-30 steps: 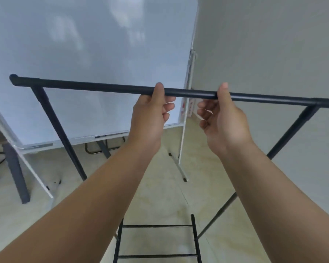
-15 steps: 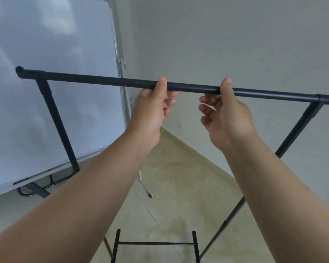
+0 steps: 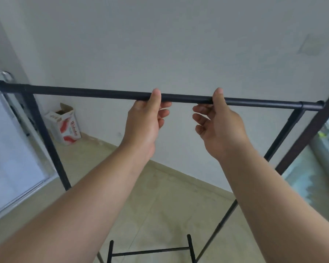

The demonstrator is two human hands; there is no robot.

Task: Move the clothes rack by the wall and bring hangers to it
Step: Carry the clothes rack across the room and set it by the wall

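Note:
A black metal clothes rack (image 3: pixel 87 93) stands in front of me, its top bar running across the view at chest height. My left hand (image 3: pixel 144 122) grips the bar near its middle, thumb on top. My right hand (image 3: pixel 219 126) holds the bar a little further right, thumb over it and fingers loosely curled beneath. The rack's slanted legs drop at both ends, and its low cross rungs (image 3: pixel 150 250) show at the bottom edge. No hangers are in view.
A plain grey wall (image 3: pixel 160 44) faces me just beyond the rack. An open cardboard box (image 3: pixel 64 124) sits on the tiled floor at the wall's foot, left. A whiteboard (image 3: pixel 6 149) stands at the far left. A dark door frame and glass (image 3: pixel 315 152) are at the right.
The view has swung right with the rack in both hands: the whiteboard slid off to the left edge, the wall now fills the background, and the box and door frame came into sight.

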